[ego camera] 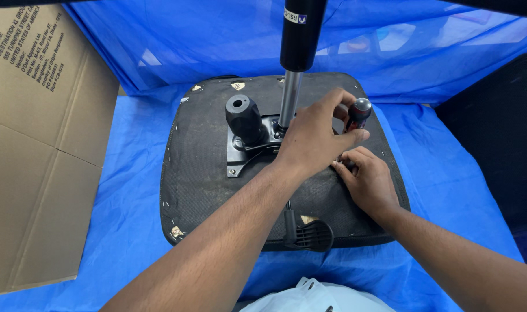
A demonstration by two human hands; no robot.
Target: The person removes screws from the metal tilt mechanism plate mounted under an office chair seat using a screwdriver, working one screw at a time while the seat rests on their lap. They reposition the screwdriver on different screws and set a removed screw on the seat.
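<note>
An upturned black chair seat point(200, 167) lies on a blue sheet, its metal mechanism plate point(243, 156) facing up. A gas lift cylinder point(295, 52) stands upright from the plate beside a black knob point(243, 118). My left hand point(315, 138) reaches across the plate and grips a screwdriver with a black and red handle point(359, 112), held upright. My right hand point(367, 179) rests on the seat just below it, fingers pinched near the screwdriver's tip, which is hidden. A black lever handle point(310, 234) sticks out at the seat's near edge.
A large open cardboard box point(38, 150) stands at the left. Blue sheeting point(130, 219) covers the work surface and hangs behind. A dark object point(500, 144) sits at the right edge. White plastic point(315, 297) lies at the bottom centre.
</note>
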